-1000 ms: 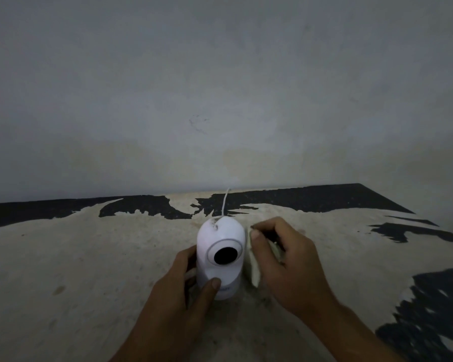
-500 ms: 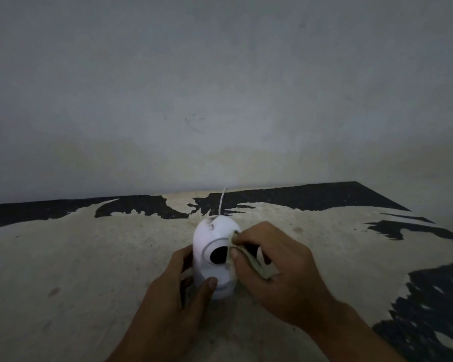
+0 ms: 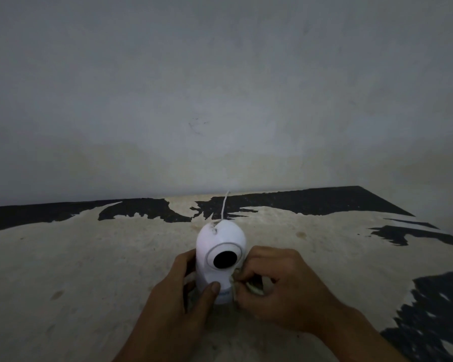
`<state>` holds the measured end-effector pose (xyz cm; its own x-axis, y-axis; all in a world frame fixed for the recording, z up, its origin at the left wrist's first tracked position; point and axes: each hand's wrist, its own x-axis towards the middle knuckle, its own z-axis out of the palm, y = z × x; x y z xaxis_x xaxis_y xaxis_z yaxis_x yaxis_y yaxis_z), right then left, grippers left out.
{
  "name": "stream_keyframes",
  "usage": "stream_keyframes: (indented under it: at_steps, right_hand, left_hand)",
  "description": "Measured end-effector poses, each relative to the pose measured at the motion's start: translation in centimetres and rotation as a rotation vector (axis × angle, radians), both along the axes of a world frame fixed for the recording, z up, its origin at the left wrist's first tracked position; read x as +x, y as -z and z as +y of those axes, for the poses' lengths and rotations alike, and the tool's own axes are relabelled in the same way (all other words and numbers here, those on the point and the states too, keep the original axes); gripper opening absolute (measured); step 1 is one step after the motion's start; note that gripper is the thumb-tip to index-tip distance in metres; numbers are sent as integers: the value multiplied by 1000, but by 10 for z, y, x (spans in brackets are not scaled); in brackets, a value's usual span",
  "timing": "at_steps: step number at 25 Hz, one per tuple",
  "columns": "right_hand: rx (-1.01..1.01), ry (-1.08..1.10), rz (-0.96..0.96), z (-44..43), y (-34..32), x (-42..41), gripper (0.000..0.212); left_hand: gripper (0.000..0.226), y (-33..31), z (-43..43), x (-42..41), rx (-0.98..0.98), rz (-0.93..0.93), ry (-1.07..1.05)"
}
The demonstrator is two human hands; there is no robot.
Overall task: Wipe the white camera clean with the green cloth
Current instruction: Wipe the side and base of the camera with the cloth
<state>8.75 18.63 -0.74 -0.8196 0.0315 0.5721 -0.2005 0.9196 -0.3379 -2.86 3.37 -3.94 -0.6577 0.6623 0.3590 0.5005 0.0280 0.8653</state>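
The white camera (image 3: 220,244) stands upright on the worn table top (image 3: 89,270), its round black lens facing me. My left hand (image 3: 173,314) grips its lower body from the left, thumb across the front of the base. My right hand (image 3: 280,288) is bunched around the pale green cloth (image 3: 249,283) and presses it against the camera's lower right side. Most of the cloth is hidden inside my fingers. A thin white cable (image 3: 225,205) runs from the camera's top toward the wall.
A plain grey wall (image 3: 220,100) rises right behind the table's far edge. The table top is beige with black patches where the surface has peeled, at the back and at the right (image 3: 429,322).
My right hand has slid the cloth down from beside the lens to the lower right side of the body. The lens is uncovered again. My left hand keeps its grip.
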Motion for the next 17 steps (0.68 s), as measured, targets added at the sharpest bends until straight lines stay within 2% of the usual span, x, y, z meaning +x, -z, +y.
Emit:
stream_keyframes:
  at_steps: [3,9,13,17]
  right_hand:
    - [-95,5,114,8,-10,3,4]
    - [-65,-49,-48,-3,6,-3,5]
    - [-168,-39,10,5,1,-1,2]
    - [-99,-92,-66,1,6,-4,1]
  left_hand:
    - [51,-1,-1,0,-15,1,3]
    - [59,1,-1,0,12,15,22]
    - [55,-1,-1,0,5,26,10]
    - [51,-1,-1,1,-1,11,15]
